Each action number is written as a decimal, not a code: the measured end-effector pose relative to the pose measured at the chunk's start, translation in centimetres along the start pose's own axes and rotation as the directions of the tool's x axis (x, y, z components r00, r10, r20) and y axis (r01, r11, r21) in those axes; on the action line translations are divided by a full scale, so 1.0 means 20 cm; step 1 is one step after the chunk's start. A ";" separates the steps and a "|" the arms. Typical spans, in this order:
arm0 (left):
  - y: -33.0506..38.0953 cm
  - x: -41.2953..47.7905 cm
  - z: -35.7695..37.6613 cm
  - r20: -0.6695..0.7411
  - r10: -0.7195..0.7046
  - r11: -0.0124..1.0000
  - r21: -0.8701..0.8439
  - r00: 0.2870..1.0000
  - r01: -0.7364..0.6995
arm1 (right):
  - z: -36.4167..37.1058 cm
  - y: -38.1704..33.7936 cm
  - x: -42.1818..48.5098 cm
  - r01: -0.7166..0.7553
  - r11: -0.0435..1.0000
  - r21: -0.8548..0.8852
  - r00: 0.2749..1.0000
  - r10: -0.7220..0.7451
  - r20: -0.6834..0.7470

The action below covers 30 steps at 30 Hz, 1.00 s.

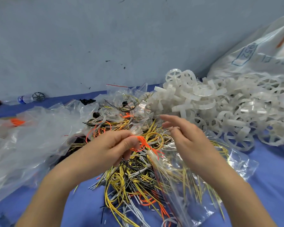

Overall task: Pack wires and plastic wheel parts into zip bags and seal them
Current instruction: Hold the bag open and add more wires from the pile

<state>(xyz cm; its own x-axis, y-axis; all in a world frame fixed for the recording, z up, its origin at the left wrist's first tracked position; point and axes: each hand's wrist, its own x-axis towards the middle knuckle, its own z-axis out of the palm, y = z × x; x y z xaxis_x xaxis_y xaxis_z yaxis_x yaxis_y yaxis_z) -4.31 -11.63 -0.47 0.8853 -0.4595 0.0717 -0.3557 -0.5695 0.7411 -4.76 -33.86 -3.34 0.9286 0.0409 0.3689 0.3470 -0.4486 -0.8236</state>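
Note:
A tangled pile of yellow, black, grey and orange wires (138,174) lies on the blue table in front of me. My left hand (115,145) pinches a small coil of orange wire (140,143) above the pile, together with the top of a clear zip bag (175,182) that hangs from it. My right hand (185,136) hovers just to the right with relaxed, spread fingers and holds nothing. A heap of white plastic wheel parts (220,108) fills the right side of the table.
Crumpled clear plastic bags (31,136) cover the left of the table. A large white sack (261,53) leans at the back right. A small bottle (24,99) and a dark wheel (38,96) sit by the grey wall. Empty zip bags (120,90) lie behind the wires.

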 end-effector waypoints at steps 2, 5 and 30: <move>0.01 -0.01 0.00 0.012 0.016 0.997 0.079 1.000 -0.016 | 0.01 -0.02 -0.02 0.032 0.999 -0.007 0.999 -0.032 0.025; 0.01 0.00 0.03 -0.023 0.093 0.977 0.195 0.995 -0.087 | 0.07 -0.06 -0.03 0.074 0.997 -0.021 0.974 -0.067 0.216; 0.05 -0.03 0.33 -0.254 -0.208 0.783 -0.621 0.945 0.006 | 0.12 -0.07 -0.08 -0.143 0.898 0.415 0.990 0.125 0.072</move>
<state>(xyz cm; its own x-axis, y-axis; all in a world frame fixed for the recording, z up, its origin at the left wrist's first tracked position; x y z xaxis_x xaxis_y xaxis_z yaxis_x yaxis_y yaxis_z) -7.11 -16.32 -4.18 0.9863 -0.1427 0.0827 -0.0871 -0.0254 0.9959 -6.46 -31.12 -3.76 0.9716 0.0489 0.2314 0.2333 -0.0383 -0.9716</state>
